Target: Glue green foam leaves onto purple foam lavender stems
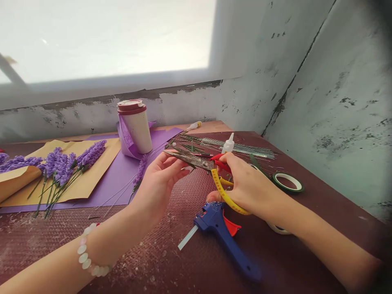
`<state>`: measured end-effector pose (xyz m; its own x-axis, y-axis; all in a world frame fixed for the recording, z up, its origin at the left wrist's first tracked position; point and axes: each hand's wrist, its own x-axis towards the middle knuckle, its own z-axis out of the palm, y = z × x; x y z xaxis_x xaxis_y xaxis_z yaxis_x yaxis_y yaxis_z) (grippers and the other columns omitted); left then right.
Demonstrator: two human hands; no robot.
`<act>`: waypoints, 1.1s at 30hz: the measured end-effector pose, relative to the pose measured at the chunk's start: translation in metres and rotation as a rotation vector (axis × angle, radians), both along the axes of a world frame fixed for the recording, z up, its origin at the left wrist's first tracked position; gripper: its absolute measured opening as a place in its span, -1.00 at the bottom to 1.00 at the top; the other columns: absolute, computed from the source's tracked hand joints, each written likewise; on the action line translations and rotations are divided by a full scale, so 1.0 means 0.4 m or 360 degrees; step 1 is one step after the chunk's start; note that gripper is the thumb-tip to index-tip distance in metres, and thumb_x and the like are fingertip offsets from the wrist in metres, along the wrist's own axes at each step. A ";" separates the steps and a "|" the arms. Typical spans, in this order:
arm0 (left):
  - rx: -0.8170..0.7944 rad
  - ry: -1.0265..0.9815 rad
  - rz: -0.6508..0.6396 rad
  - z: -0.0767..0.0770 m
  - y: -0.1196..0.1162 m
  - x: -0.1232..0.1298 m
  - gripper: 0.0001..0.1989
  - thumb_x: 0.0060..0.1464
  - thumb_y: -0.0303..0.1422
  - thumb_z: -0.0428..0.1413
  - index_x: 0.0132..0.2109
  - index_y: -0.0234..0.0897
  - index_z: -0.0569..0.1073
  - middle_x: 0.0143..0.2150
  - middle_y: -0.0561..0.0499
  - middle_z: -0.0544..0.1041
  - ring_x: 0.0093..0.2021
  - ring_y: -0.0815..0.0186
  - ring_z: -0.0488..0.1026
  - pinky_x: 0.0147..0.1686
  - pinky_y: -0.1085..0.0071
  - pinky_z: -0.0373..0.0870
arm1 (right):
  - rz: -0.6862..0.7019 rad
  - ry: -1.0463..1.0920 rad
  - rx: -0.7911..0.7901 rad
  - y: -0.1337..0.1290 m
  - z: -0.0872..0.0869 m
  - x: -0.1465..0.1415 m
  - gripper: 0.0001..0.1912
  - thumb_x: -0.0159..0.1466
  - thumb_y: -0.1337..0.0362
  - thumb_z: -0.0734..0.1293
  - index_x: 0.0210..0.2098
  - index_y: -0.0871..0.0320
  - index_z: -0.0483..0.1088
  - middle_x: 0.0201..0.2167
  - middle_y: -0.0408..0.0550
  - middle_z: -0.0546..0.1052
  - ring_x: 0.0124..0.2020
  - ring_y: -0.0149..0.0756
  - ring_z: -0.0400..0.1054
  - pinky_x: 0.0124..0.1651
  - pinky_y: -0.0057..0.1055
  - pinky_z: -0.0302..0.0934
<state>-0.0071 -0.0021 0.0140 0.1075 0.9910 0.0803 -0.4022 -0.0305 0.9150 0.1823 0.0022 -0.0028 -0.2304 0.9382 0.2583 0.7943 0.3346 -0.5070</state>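
**Q:** Where were the scissors & my hands?

**Me:** Rusty scissors [191, 160] w/ yellow-and-red handles were up over the desk [321, 228], held in both hands, which sat just apart. My R hand [252, 188] was clamped on the handles; my L hand [157, 185] held the blades near the tips.

**Q:** Which step, d'you reckon?

**Me:** Cutting, at a guess. Blades looked nearly shut; couldn't tell if anything was between them.

**Q:** Next move needs what?

**Me:** Any new cut needed the blades opened first.

**Q:** What else was close?

**Me:** Blue hot glue gun [222, 232] just below my R hand, green floral tape [288, 182] to the right, wires [239, 147] & glue bottle [228, 145] ahead, purple lavender stems [61, 171] on kraft paper [101, 163] at left.
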 end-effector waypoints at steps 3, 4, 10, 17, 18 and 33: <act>0.0001 0.0018 0.0103 -0.001 -0.002 -0.001 -0.91 -0.02 -0.47 0.21 -0.38 -0.25 0.43 -0.33 0.10 0.53 -0.29 0.42 0.42 -0.24 0.47 0.33 | -0.0030 -0.0056 0.0124 0.004 -0.002 0.001 -0.32 -0.14 -0.18 0.46 -0.19 0.11 0.26 -0.22 0.01 0.47 -0.27 -0.10 0.40 -0.33 -0.25 0.29; 0.0003 0.0033 0.0143 -0.002 -0.002 -0.002 -0.89 -0.03 -0.49 0.21 -0.40 -0.26 0.42 -0.37 0.11 0.52 -0.31 0.42 0.41 -0.26 0.48 0.32 | -0.0035 -0.0083 0.0163 0.004 -0.002 0.001 -0.33 -0.13 -0.17 0.46 -0.20 0.11 0.26 -0.24 0.00 0.47 -0.28 -0.11 0.40 -0.34 -0.26 0.28; -0.0007 0.0055 0.0190 -0.002 0.002 -0.002 -0.93 -0.05 -0.50 0.20 -0.38 -0.27 0.46 -0.36 0.08 0.52 -0.34 0.41 0.40 -0.28 0.46 0.30 | -0.0096 -0.0159 0.0327 0.006 -0.008 -0.003 -0.34 -0.11 -0.19 0.44 -0.21 0.12 0.24 -0.25 0.01 0.48 -0.29 -0.09 0.42 -0.40 -0.27 0.26; 0.0006 0.0014 0.0154 -0.007 0.005 -0.002 -0.93 -0.04 -0.48 0.21 -0.33 -0.29 0.47 -0.32 0.06 0.52 -0.29 0.41 0.39 -0.25 0.46 0.28 | -0.0143 -0.0292 0.0432 0.003 -0.010 -0.007 -0.34 -0.08 -0.23 0.40 -0.23 0.15 0.25 -0.29 0.03 0.49 -0.34 -0.09 0.42 -0.42 -0.28 0.21; 0.0005 0.0012 0.0167 -0.008 0.006 -0.002 -0.92 -0.04 -0.49 0.21 -0.33 -0.30 0.47 -0.32 0.06 0.52 -0.30 0.41 0.38 -0.25 0.46 0.27 | -0.0140 -0.0315 0.0444 0.002 -0.009 -0.006 -0.34 -0.07 -0.24 0.39 -0.24 0.15 0.26 -0.30 0.03 0.49 -0.35 -0.10 0.41 -0.43 -0.29 0.20; 0.0044 0.0040 0.0093 -0.012 0.011 0.000 -0.93 -0.03 -0.47 0.20 -0.34 -0.29 0.44 -0.32 0.06 0.50 -0.30 0.39 0.38 -0.23 0.42 0.24 | -0.0028 -0.0291 0.0312 0.005 0.004 0.004 -0.55 0.15 -0.12 0.28 -0.55 0.07 0.07 -0.61 -0.21 0.31 -0.60 -0.37 0.13 -0.55 -0.44 -0.03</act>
